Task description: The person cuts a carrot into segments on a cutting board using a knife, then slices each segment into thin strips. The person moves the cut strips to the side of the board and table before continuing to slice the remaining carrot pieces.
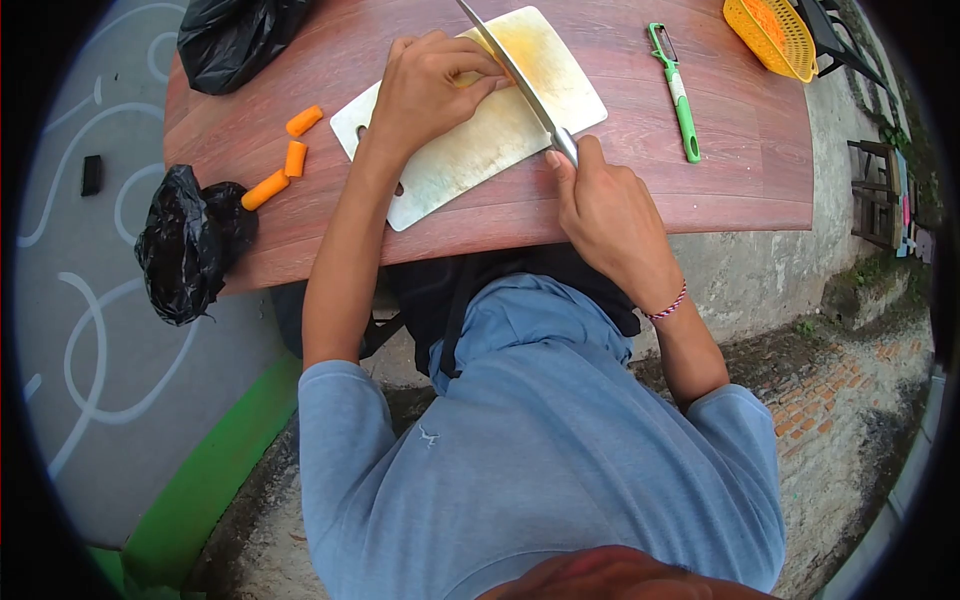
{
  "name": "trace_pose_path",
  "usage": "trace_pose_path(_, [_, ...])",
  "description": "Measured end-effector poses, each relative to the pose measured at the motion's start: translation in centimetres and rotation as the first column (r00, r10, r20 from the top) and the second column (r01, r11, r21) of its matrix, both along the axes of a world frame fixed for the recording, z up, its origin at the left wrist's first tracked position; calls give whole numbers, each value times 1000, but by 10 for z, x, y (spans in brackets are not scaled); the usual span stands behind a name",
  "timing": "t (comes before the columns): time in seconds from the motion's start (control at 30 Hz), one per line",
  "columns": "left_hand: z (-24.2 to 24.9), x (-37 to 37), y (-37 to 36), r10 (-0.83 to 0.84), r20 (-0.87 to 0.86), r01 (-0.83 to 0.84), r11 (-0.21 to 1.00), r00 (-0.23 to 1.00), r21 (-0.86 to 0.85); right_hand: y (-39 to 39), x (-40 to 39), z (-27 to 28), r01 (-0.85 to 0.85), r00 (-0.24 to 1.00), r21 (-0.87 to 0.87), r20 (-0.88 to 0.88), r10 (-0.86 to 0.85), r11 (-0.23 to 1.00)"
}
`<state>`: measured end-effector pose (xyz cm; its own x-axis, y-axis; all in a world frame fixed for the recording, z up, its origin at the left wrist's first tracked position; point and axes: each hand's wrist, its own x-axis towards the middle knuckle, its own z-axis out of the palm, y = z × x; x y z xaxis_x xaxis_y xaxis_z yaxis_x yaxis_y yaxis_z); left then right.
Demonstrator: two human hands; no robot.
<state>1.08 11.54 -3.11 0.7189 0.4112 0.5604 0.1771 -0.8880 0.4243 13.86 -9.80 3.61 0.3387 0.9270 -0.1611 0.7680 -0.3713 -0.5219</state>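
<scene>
My right hand grips the handle of a kitchen knife, its long blade slanting up and left over a white cutting board. Fingers bent, my left hand is closed low over the board, its fingertips close beside the blade. What it pinches is mostly hidden by the fingers. The board has an orange-yellow stain near its far edge. Left of the board, pieces of peeled carrot lie on the wooden table.
A green-handled peeler rests to the right. Grated orange shreds fill a yellow basket at the far right corner. One black plastic bag sits at the back left; another crumpled bag hangs over the left edge.
</scene>
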Motion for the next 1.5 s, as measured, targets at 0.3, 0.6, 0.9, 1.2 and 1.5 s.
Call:
trace_pose_path(0.3, [1,1,-2,16,-15,-16,1000,1000,-8,30,11,-1,-13,1000,54,1,13,998])
trace_pose_path(0.6, [4,2,1,-15,19,17,996,1000,-92,-8,22,11,29,999,-17,-20,-30,999])
trace_pose_path(0.9, [1,2,-2,-75,-15,75,996,997,37,-17,30,18,86,995,-65,-35,-88,994])
trace_pose_path(1.2, [5,4,2,-114,-55,115,993,992,29,4,26,10,39,998,14,47,-40,999])
trace_pose_path(1.5, [4,11,-1,-53,-104,56,998,993,30,-2,34,14,73,997,5,-13,-73,997])
